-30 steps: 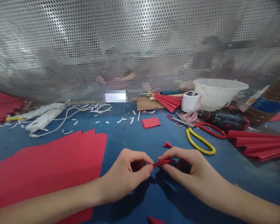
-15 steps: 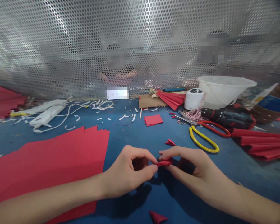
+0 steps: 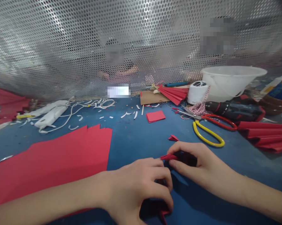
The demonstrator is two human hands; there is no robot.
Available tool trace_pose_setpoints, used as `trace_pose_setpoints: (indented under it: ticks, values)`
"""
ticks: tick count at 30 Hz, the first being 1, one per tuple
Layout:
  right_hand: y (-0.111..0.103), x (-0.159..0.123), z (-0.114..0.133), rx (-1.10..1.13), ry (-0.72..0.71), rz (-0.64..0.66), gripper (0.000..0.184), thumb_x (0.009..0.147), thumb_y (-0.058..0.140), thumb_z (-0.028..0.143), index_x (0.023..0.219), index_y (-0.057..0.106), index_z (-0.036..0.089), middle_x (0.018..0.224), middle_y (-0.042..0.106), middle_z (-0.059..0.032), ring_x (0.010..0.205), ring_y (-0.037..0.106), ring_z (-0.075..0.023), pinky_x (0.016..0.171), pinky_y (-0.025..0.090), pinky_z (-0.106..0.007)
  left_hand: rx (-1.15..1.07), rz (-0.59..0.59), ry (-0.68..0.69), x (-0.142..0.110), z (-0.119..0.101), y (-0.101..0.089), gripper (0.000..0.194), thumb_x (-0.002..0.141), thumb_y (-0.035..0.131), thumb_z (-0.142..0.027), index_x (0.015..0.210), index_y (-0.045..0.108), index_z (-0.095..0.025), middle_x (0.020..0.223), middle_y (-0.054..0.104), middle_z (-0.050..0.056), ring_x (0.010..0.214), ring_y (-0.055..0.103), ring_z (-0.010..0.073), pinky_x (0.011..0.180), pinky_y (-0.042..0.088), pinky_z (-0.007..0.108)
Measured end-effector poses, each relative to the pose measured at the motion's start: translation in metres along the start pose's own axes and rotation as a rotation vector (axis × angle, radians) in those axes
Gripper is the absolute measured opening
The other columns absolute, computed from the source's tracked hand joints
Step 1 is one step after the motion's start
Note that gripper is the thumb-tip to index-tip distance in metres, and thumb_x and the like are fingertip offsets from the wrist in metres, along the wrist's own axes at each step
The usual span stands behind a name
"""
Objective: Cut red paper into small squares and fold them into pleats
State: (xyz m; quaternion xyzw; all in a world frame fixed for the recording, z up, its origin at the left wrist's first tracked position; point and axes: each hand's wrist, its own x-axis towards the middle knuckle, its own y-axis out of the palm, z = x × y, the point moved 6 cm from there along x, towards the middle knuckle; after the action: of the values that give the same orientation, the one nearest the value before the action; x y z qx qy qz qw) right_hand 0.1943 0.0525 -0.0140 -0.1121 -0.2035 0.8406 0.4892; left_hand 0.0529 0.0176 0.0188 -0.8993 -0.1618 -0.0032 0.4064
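Right, small folded red paper piece (image 3: 168, 157) is narrow and layered, roughly flat, its free end pointing left; it sits above the blue tabletop (image 3: 129, 147), between the two hands, held by the right hand (image 3: 202, 164); right hand comes in from the right edge, thumb below, index finger above, both curved in to a near-closed pinch on the piece's right part; dark gap behind the fingertips, other fingers mostly hidden.

Left hand (image 3: 133, 184) is palm down, back of the hand up, forearm running in from the lower left over the large red paper sheets (image 3: 61, 156); fingers bent and spread a bit, wide gap between index finger and thumb where visible; thumb tip is cut off by the lower edge, so can't tell how far the grip closes or whether it has hold of anything; darker red folded paper piece (image 3: 163, 215) shows right by its index fingertip, contact unclear; its knuckles sit near the free end of the held piece, contact there also unclear.

Small pointed red paper piece (image 3: 173, 137) lies just beyond the right hand's index finger; neat stack of red paper rectangles (image 3: 155, 116) farther back; yellow-handled scissors (image 3: 208, 134) and red-handled scissors (image 3: 219, 122) lie right of that, blades overlapping; white spool (image 3: 198, 92) stands behind them.
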Motion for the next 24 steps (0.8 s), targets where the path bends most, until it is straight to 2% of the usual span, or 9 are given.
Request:
trace_pose_setpoints:
  ticks: [3, 5, 9, 11, 15, 18, 21, 24]
  values:
    - [0.000, 0.001, 0.001, 0.021, 0.007, 0.008, 0.014, 0.094, 0.061, 0.031, 0.096, 0.070, 0.021, 0.078, 0.066, 0.0009, 0.065, 0.052, -0.0126, 0.056, 0.039, -0.023, -0.004, -0.054, -0.034, -0.001, 0.002, 0.000, 0.006, 0.077, 0.076, -0.024, 0.081, 0.073, -0.019, 0.086, 0.070, 0.008, 0.076, 0.062, 0.0191, 0.080, 0.051, 0.033]
    - [-0.001, 0.002, 0.001, 0.040, 0.020, 0.000, 0.016, 0.094, 0.061, 0.033, 0.094, 0.070, 0.020, 0.075, 0.064, 0.0014, 0.063, 0.051, -0.0121, 0.054, 0.038, -0.023, -0.102, -0.120, -0.079, -0.004, 0.005, -0.001, 0.000, 0.079, 0.076, -0.020, 0.079, 0.076, -0.019, 0.081, 0.071, 0.007, 0.072, 0.064, 0.0175, 0.076, 0.053, 0.030]
    - [-0.002, 0.002, -0.001, 0.095, 0.058, -0.009, 0.020, 0.094, 0.061, 0.038, 0.095, 0.070, 0.019, 0.078, 0.066, 0.0002, 0.064, 0.055, -0.0128, 0.054, 0.040, -0.022, -0.396, -0.258, -0.222, -0.010, 0.019, -0.006, 0.011, 0.080, 0.078, -0.020, 0.090, 0.080, -0.015, 0.082, 0.076, 0.011, 0.069, 0.068, 0.0162, 0.066, 0.054, 0.025]
    - [-0.002, 0.002, -0.002, 0.106, 0.060, -0.012, 0.020, 0.094, 0.061, 0.038, 0.097, 0.070, 0.020, 0.082, 0.069, -0.0008, 0.068, 0.059, -0.0138, 0.056, 0.042, -0.022, -0.448, -0.297, -0.276, -0.013, 0.024, -0.008, 0.016, 0.080, 0.079, -0.024, 0.094, 0.081, -0.014, 0.083, 0.078, 0.012, 0.070, 0.070, 0.0170, 0.065, 0.054, 0.025]
    - [-0.003, 0.003, -0.003, 0.089, 0.045, -0.026, 0.018, 0.094, 0.062, 0.037, 0.097, 0.070, 0.021, 0.084, 0.071, -0.0007, 0.071, 0.061, -0.0146, 0.057, 0.044, -0.023, -0.442, -0.286, -0.284, -0.012, 0.024, -0.007, 0.019, 0.082, 0.076, -0.026, 0.096, 0.080, -0.013, 0.084, 0.079, 0.013, 0.074, 0.073, 0.0198, 0.068, 0.056, 0.027]
    - [-0.002, 0.003, -0.002, 0.088, 0.030, -0.019, 0.017, 0.093, 0.063, 0.035, 0.100, 0.071, 0.021, 0.092, 0.073, -0.0019, 0.078, 0.065, -0.0166, 0.062, 0.048, -0.024, -0.400, -0.265, -0.257, -0.011, 0.021, -0.006, 0.019, 0.083, 0.073, -0.022, 0.097, 0.080, -0.011, 0.085, 0.078, 0.014, 0.075, 0.074, 0.0211, 0.071, 0.057, 0.028]
    - [0.000, 0.003, -0.001, 0.105, 0.034, -0.002, 0.018, 0.093, 0.063, 0.036, 0.103, 0.072, 0.023, 0.101, 0.074, -0.0030, 0.088, 0.068, -0.0198, 0.069, 0.052, -0.027, -0.362, -0.267, -0.238, -0.010, 0.019, -0.006, 0.019, 0.081, 0.072, -0.019, 0.095, 0.080, -0.010, 0.084, 0.077, 0.014, 0.073, 0.072, 0.0204, 0.069, 0.056, 0.028]
    - [0.000, 0.003, -0.001, 0.104, 0.048, -0.005, 0.020, 0.093, 0.064, 0.038, 0.103, 0.073, 0.023, 0.101, 0.075, -0.0035, 0.089, 0.069, -0.0211, 0.070, 0.053, -0.028, -0.341, -0.279, -0.233, -0.010, 0.020, -0.007, 0.020, 0.079, 0.074, -0.021, 0.092, 0.079, -0.008, 0.080, 0.075, 0.014, 0.068, 0.069, 0.0191, 0.065, 0.054, 0.027]
